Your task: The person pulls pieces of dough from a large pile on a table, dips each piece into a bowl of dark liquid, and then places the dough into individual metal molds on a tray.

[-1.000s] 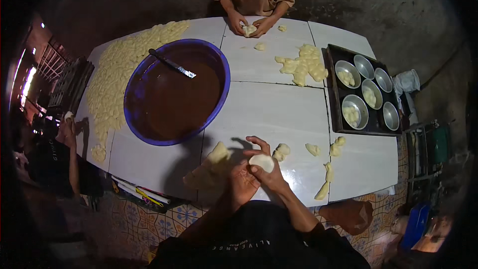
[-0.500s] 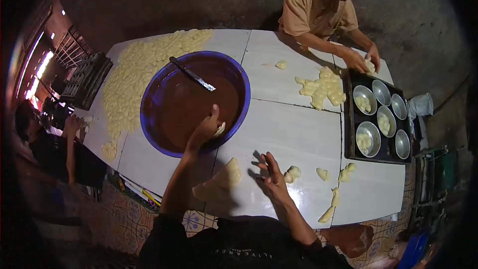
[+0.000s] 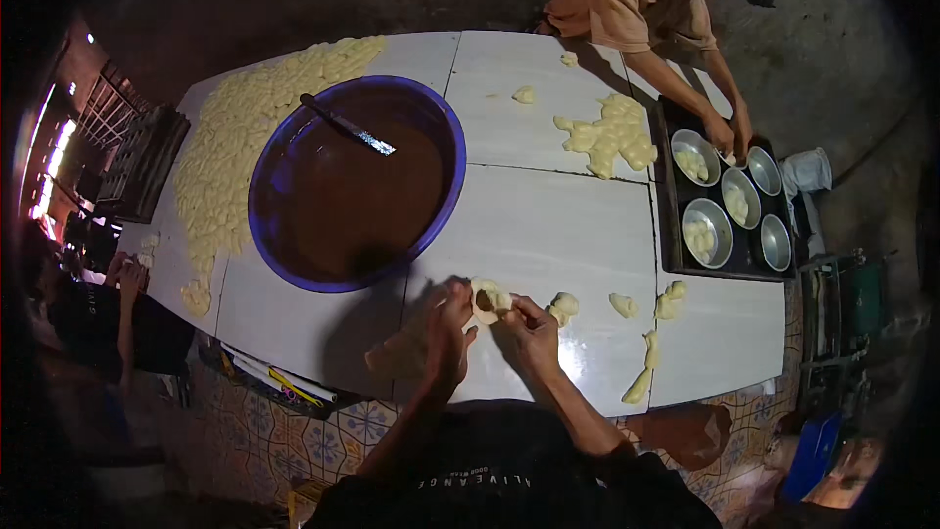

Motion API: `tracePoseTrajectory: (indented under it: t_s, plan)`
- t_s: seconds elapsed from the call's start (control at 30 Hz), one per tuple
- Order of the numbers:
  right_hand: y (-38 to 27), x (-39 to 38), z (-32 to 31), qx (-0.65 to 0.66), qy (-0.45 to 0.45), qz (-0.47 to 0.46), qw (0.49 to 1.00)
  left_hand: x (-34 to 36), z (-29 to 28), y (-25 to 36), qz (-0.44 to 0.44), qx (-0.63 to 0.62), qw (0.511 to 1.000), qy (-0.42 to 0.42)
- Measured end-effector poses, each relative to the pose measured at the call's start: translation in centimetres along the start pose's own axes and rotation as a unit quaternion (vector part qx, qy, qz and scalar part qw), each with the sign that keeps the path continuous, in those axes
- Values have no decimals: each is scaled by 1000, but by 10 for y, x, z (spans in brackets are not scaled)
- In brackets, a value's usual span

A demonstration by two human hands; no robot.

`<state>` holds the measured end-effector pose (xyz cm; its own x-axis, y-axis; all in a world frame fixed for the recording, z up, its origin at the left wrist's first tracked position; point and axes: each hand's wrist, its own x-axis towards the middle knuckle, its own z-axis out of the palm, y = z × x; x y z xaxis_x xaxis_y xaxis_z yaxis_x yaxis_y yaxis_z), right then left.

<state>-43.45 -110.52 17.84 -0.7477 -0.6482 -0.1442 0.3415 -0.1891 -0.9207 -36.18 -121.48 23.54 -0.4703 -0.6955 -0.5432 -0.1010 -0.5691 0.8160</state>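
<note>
A piece of pale dough point(image 3: 489, 296) with brown filling in its middle is held up between my hands over the near part of the table. My left hand point(image 3: 451, 331) grips it from the left side, fingers under or behind it. On the other side my right hand point(image 3: 535, 329) pinches the dough's edge. To the left stands a blue basin point(image 3: 458, 171) of smooth brown filling point(image 3: 377, 206), with a flat metal-bladed spatula point(image 3: 350, 125) resting across it. Just right of my right hand lies a small dough ball point(image 3: 563, 309).
Many dough pieces point(image 3: 230, 127) cover the table's far left. More dough point(image 3: 609, 134) lies near a dark tray point(image 3: 676, 245) of round tins. Across the table, a co-worker's hands point(image 3: 729, 135) reach into that tray. Another person point(image 3: 117, 309) stands at the left edge.
My left hand has come from the basin with the dough toward my right hand, which now pinches it. The view has shifted slightly. The co-worker's hands moved down to the tins.
</note>
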Motion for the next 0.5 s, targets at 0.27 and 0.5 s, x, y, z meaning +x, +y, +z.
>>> tracePoseTrajectory:
  t_s: [0.27,0.5]
  plan:
    - [-29,-19,-21,-232,-33,-253,939,-20,-12,-22,267,305,887,-220]
    - [-44,-33,-22,-248,-52,-247,935,-22,-8,-28,140,200,937,-249]
